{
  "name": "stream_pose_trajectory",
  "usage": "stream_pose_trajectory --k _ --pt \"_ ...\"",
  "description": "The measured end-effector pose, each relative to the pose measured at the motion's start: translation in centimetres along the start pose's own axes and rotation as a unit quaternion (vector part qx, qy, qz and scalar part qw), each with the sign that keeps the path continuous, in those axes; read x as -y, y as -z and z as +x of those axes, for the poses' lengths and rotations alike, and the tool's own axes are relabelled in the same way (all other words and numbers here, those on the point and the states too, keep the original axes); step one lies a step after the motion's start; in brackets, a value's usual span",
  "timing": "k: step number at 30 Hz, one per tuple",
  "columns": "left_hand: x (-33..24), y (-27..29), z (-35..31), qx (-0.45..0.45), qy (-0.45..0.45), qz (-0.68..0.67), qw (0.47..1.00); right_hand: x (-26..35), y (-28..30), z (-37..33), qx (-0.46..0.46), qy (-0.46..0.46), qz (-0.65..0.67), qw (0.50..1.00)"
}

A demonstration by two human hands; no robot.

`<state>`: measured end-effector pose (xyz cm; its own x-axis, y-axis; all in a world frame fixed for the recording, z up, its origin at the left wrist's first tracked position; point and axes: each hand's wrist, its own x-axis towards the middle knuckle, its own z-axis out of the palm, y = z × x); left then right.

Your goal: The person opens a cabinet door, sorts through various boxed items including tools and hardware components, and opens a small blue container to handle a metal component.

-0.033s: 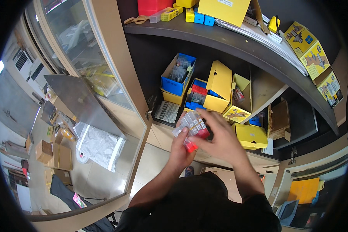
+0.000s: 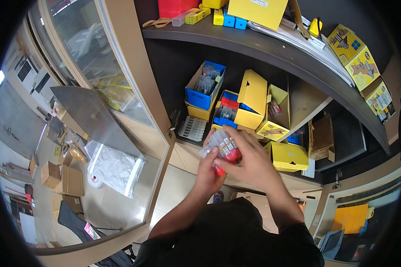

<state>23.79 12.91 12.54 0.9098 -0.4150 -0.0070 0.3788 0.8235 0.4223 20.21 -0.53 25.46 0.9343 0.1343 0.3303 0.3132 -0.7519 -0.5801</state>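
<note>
Several small clear plastic cases with red ends and white labels form a bundle in front of the cabinet. My left hand is closed around the bundle's left and lower side, its thumb lying across the cases. From the right, my right hand grips the same bundle, fingers over its top and thumb at the lower red ends. Just beyond my hands, a yellow box stands on the lower shelf beside rows of red and blue cases.
A blue box of clear cases sits on the shelf's left, by a row of clear cases. Further right are an open yellow box and a lower yellow box. The glass door stands open at left.
My right hand has shifted slightly left over the bundle, and more of the red ends shows between my hands. My left hand has barely moved.
</note>
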Motion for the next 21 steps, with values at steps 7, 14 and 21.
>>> stream_pose_trajectory --k 7,14,21 --pt "-0.6 -0.6 -0.7 0.013 0.013 0.031 0.999 -2.4 -1.7 -1.3 -0.018 -0.105 0.207 0.973" --pt "-0.7 0.1 -0.7 0.042 0.025 -0.015 0.999 -1.1 2.5 -1.6 -0.224 -0.060 0.184 0.955" --pt "-0.4 0.5 -0.8 0.050 0.048 -0.028 0.997 1.1 4.2 -2.7 -0.259 -0.042 0.074 0.962"
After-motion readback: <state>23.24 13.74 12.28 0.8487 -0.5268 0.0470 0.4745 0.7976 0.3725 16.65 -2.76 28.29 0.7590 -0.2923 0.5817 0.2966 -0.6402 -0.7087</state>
